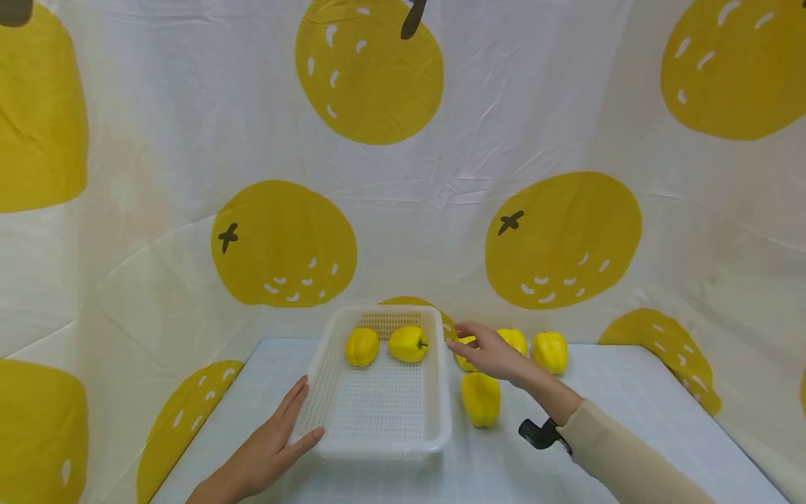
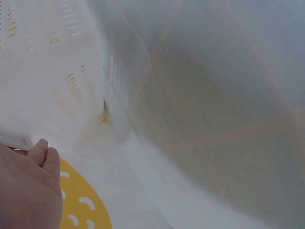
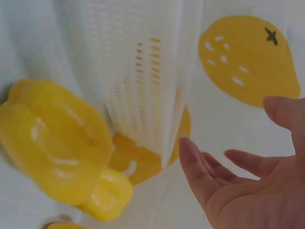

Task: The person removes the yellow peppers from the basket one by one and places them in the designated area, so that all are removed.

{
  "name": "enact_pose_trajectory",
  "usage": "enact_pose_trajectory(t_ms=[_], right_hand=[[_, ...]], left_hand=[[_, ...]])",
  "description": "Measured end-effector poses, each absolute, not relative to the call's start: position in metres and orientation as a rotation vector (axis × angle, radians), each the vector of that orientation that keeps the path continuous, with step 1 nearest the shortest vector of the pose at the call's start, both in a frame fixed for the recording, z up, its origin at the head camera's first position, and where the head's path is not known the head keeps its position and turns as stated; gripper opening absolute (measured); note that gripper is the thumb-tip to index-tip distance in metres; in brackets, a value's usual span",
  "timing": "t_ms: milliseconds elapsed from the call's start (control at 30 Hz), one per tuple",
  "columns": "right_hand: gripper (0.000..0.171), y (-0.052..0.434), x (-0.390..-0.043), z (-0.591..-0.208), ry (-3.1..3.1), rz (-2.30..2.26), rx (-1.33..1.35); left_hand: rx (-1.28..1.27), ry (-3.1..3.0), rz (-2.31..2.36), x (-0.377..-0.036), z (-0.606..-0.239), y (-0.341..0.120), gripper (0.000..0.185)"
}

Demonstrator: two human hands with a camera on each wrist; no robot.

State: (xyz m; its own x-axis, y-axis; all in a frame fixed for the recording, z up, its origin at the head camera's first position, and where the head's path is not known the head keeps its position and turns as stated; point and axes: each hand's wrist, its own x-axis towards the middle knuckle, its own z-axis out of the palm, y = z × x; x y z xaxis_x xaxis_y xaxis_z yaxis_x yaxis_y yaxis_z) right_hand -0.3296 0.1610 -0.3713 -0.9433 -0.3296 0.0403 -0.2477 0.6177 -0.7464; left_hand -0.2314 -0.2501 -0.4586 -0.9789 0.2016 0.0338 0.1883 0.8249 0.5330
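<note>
Hovering over pepper (image 1: 467, 352), right fingers (image 1: 462, 330) spread

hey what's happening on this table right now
A person is working with yellow peppers and a white perforated basket. Two peppers lie in the basket's far end. The left hand rests against the basket's near left corner, fingers straight. The right hand is open, reaching over the peppers on the table just right of the basket; one of them lies nearer, another farther right. It grips nothing yet.
</note>
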Motion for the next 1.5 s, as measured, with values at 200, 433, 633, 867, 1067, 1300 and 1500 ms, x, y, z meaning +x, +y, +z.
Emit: enact_pose_trajectory(t_ms=[200, 433, 633, 867, 1067, 1300, 1500], right_hand=[[0.062, 0.125, -0.336, -0.362, 2.636, -1.250, -0.556], [0.067, 0.093, -0.349, -0.364, 2.628, -1.182, -0.553], [0.078, 0.071, -0.366, -0.366, 2.652, -1.069, -0.528], [0.090, 0.052, -0.386, -0.370, 2.518, -1.082, -0.401], [0.090, 0.036, -0.399, -0.377, 2.482, -1.119, -0.250], [0.076, 0.021, -0.416, -0.392, 2.573, -1.124, -0.068], [0.068, 0.019, -0.422, -0.399, 2.734, -0.921, -0.076]], left_hand=[[0.312, 2.971, 0.865, -0.231, -0.458, -0.251, 0.103], [0.332, 2.993, 0.858, -0.229, -0.459, -0.254, 0.102], [0.358, 3.027, 0.859, -0.229, -0.461, -0.255, 0.100], [0.370, 3.039, 0.861, -0.227, -0.461, -0.254, 0.098], [0.362, 3.025, 0.857, -0.228, -0.461, -0.253, 0.099], [0.361, 3.018, 0.870, -0.228, -0.462, -0.254, 0.099], [0.365, 3.022, 0.870, -0.231, -0.464, -0.255, 0.100]])
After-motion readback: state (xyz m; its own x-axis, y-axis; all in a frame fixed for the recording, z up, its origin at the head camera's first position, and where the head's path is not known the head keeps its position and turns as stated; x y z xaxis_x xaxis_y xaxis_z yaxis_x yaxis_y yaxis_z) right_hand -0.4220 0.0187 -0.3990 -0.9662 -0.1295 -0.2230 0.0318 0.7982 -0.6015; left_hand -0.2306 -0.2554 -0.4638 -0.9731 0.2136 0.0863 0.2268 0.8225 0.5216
